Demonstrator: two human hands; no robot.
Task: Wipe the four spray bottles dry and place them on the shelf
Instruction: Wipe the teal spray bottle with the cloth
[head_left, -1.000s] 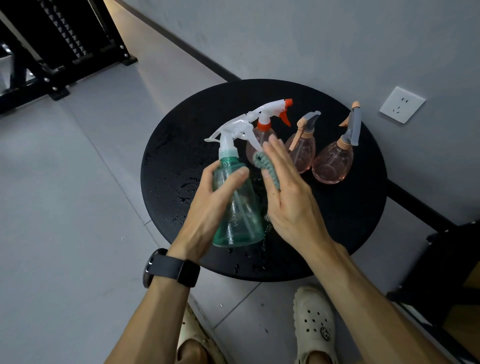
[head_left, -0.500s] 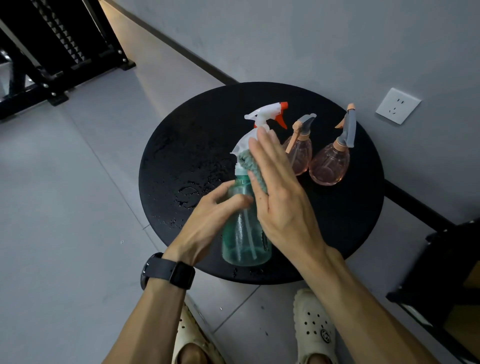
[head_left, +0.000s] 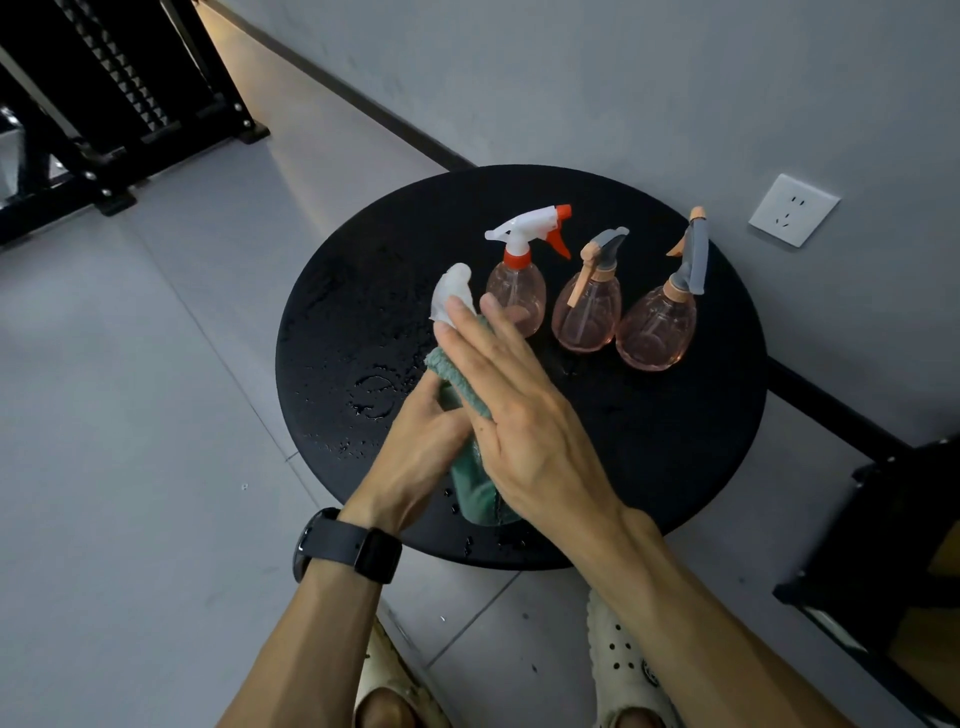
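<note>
A green spray bottle (head_left: 475, 493) with a white trigger head (head_left: 453, 296) is held over the near half of the round black table (head_left: 363, 291). My left hand (head_left: 421, 462) grips its body from the left. My right hand (head_left: 514, 410) lies flat along the bottle and presses a teal cloth (head_left: 460, 384) against its neck and side. Most of the green bottle is hidden by both hands. Three pink bottles stand in a row behind: one with a white and red trigger (head_left: 519, 291), two with grey and peach triggers (head_left: 589, 306) (head_left: 660, 325).
Water drops and a small puddle (head_left: 371, 395) lie on the tabletop's left part. A black rack (head_left: 119, 98) stands at the top left on the floor. Dark furniture (head_left: 893, 561) sits at the right. A wall socket (head_left: 792, 209) is on the grey wall.
The green bottle has come lower and nearer to me, its head now turned to the left. My right hand with the cloth has slid down along the bottle's neck and body.
</note>
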